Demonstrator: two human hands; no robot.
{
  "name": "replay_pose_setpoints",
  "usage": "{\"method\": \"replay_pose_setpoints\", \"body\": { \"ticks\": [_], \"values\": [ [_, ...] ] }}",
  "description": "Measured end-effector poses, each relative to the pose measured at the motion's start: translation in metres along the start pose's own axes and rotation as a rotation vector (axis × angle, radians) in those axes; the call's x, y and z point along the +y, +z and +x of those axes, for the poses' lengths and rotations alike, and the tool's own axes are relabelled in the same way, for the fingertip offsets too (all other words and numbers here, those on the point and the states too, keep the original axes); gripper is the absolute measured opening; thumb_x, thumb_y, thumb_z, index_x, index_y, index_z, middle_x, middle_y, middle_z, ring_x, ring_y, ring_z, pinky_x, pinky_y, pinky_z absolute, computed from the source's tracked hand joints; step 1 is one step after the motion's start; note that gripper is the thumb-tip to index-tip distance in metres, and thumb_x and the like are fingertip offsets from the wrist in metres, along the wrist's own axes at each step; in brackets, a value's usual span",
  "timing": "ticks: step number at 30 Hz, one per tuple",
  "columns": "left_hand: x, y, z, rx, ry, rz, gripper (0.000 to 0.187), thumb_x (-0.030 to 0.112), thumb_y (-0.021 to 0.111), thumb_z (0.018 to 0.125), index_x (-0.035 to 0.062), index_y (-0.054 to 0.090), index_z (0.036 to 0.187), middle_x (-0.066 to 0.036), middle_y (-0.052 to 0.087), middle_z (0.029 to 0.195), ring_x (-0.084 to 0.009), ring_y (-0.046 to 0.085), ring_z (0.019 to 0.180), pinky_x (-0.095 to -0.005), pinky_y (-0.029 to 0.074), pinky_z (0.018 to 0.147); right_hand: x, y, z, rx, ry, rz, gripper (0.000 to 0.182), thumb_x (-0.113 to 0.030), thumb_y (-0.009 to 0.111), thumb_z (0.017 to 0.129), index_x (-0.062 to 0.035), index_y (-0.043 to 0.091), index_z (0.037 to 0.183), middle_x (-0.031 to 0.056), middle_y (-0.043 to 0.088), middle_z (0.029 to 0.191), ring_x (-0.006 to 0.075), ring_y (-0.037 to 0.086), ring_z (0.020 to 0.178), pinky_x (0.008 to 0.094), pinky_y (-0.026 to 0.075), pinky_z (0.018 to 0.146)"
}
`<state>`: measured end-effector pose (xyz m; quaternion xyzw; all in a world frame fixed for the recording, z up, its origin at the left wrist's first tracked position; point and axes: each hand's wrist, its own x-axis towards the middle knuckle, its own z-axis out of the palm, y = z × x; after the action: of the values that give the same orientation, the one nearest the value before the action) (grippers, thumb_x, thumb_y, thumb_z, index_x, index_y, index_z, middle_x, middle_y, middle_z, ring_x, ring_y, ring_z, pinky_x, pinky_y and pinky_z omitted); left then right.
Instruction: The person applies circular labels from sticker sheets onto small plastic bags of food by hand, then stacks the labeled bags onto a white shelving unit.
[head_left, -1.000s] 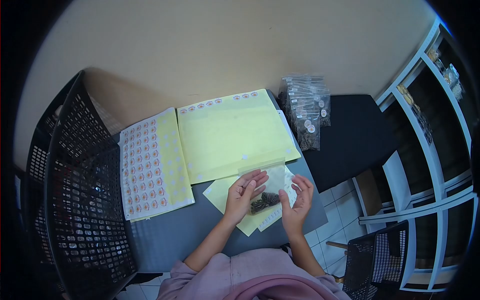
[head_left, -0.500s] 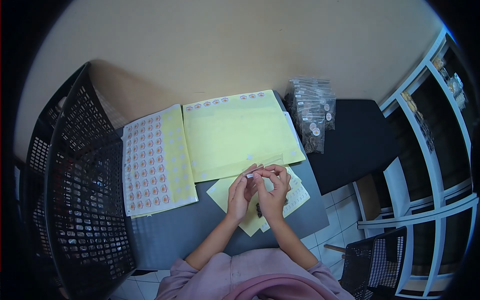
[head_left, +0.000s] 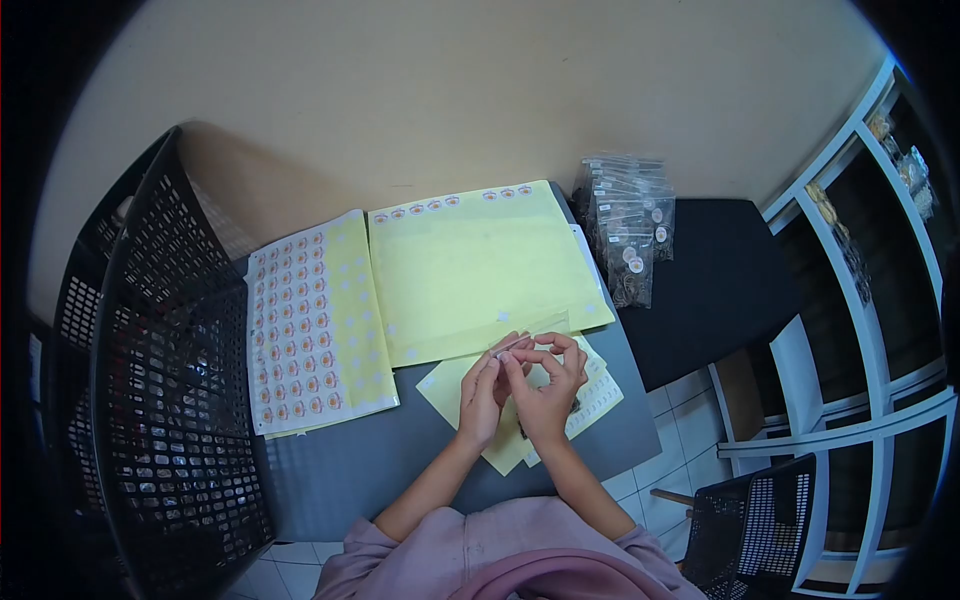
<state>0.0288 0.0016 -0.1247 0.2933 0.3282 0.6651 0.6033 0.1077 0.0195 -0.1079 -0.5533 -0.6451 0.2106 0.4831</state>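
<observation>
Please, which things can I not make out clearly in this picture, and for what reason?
Head view: contents of the clear bag, mostly hidden by the right hand.
Head view: what the thin pale strip is; too small and blurred.
Head view: print on the left sticker sheet, too small.
Head view: writing on the stacked pouches, too small.
Head view: contents of the black basket, broken up by its lattice.

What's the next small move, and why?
Probably press the whitish strip, perhaps a label, against the clear plastic bag with the right hand: its thumb is close to the strip, and the stacked bags bear small white labels.
</observation>
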Motion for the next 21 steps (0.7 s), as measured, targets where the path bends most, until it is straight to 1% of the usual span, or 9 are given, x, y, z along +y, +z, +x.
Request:
{"method": "replay_pose_setpoints", "body": {
  "ticks": [3,6,8,11,12,13,15,18,21],
  "values": [
    [0.0,0.001,0.0,0.012,-0.003,0.018,0.038,0.015,0.027,0.091,-0.0051,0.035,0.123,-0.017,0.044,0.121,-0.0225,0.044,0.112,-0.032,0.038,0.094,0.0,-0.001,0.003,0.004,-0.008,-0.015,0.014,-0.022,0.071,0.063,-0.0129,0.062,0.071,0.0014,0.049,0.095,0.0205,0.038,0.094,0.039,0.023,0.081],
    [0.001,0.003,0.0,0.061,-0.017,0.04,0.035,0.013,0.03,0.091,-0.0057,0.037,0.121,-0.017,0.046,0.119,-0.0242,0.045,0.112,-0.032,0.038,0.094,0.006,-0.002,0.009,0.054,-0.017,0.069,0.022,-0.018,0.073,0.06,-0.0081,0.055,0.065,0.0042,0.048,0.092,0.0225,0.043,0.091,0.0387,0.029,0.078],
    [-0.001,0.0,0.001,0.024,0.022,0.072,0.033,0.013,0.031,0.092,-0.0061,0.039,0.118,-0.018,0.049,0.115,-0.0254,0.048,0.109,-0.0334,0.04,0.092,0.01,-0.005,0.013,0.085,-0.024,0.219,0.028,-0.012,0.075,0.056,-0.0051,0.048,0.063,0.0067,0.047,0.09,0.0237,0.047,0.085,0.0364,0.036,0.072],
    [0.004,-0.002,0.002,0.071,0.019,0.058,0.033,0.016,0.032,0.092,-0.0052,0.041,0.115,-0.019,0.049,0.114,-0.0256,0.05,0.106,-0.0374,0.042,0.089,0.011,-0.018,0.024,0.19,-0.009,0.136,0.028,-0.007,0.074,0.056,-0.0045,0.047,0.063,0.008,0.047,0.087,0.0236,0.048,0.082,0.0323,0.039,0.067],
    [0.01,-0.005,0.004,0.093,0.051,0.112,0.032,0.016,0.032,0.092,-0.005,0.042,0.114,-0.018,0.052,0.111,-0.0253,0.053,0.102,-0.0373,0.045,0.086,0.012,-0.026,0.027,0.237,0.031,0.132,0.021,-0.004,0.07,0.063,-0.0036,0.049,0.066,0.0074,0.048,0.088,0.0187,0.049,0.081,0.0289,0.039,0.067],
    [0.016,-0.009,0.006,0.121,0.101,0.153,0.031,0.016,0.034,0.092,-0.0048,0.044,0.113,-0.017,0.054,0.107,-0.024,0.055,0.099,-0.0348,0.047,0.081,0.019,-0.033,0.029,0.24,0.032,0.132,0.021,-0.004,0.07,0.063,-0.0036,0.049,0.066,0.0074,0.048,0.088,0.0187,0.049,0.081,0.0289,0.039,0.067],
    [0.03,-0.016,0.01,0.218,0.151,0.257,0.031,0.016,0.037,0.091,-0.0046,0.044,0.113,-0.016,0.055,0.106,-0.0217,0.056,0.097,-0.0321,0.049,0.078,0.036,-0.044,0.03,0.302,0.13,0.311,0.01,-0.005,0.064,0.071,-0.0013,0.055,0.07,0.0063,0.052,0.086,0.0144,0.05,0.076,0.0253,0.039,0.064],
    [0.038,-0.028,0.016,0.329,0.154,0.207,0.03,0.016,0.039,0.09,-0.0045,0.044,0.112,-0.016,0.055,0.106,-0.0201,0.056,0.097,-0.0307,0.049,0.077,0.057,-0.053,0.021,0.25,0.146,0.306,0.008,-0.007,0.06,0.076,0.0003,0.06,0.073,0.0051,0.055,0.084,0.0116,0.051,0.073,0.0235,0.039,0.061],
    [0.039,-0.035,0.018,0.333,0.146,0.131,0.032,0.019,0.037,0.091,-0.0044,0.044,0.112,-0.015,0.055,0.107,-0.0209,0.055,0.099,-0.0313,0.049,0.078,0.066,-0.052,0.009,0.205,0.174,0.35,0.012,-0.01,0.061,0.076,0.001,0.061,0.071,0.0053,0.057,0.079,0.0131,0.053,0.073,0.024,0.039,0.06]
  ]
}}
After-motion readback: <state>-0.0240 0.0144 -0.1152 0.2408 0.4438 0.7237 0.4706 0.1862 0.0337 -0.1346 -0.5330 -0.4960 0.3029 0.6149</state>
